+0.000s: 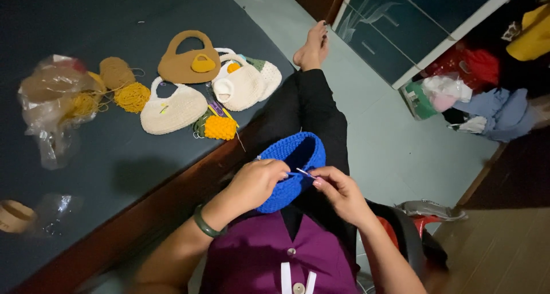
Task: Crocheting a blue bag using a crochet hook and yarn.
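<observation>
At nine o'clock a crumpled clear plastic bag (48,108) lies on the dark table (114,156), holding tangled yellow yarn (85,105), and toward ten o'clock a tan yarn ball (116,72) and a loose yellow crochet round (132,96) rest just beside it; these trailing strands could snag or slide off if a sleeve brushes them. Near eleven o'clock sit a brown crochet bag (186,62), a cream crochet bag (172,112) and a white crochet bag (240,87), with an orange crochet piece (220,127) close to the table's wooden edge (172,196), where, in my judgement, a knock from the knee could tip it to the floor. At the centre the blue crochet piece (292,168), a cup-shaped work, rests over the lap against the black trouser leg. The left hand (252,185) comes in from seven o'clock with a green bangle (205,222) on the wrist, forearm angled upward, knuckles curled, fingers pressed together around the near rim with the thumb on top. The right hand (341,191) enters from five o'clock, wrist bent inward, thumb and forefinger pinching a thin crochet hook (303,172) whose tip meets the blue rim; the other fingers fold loosely beneath. If the pinch loosens, I judge the hook could slip out of its loop and let stitches unravel, and an uneven pull from the left grip could distort the rim. The dim light also makes a missed stitch likely.
</observation>
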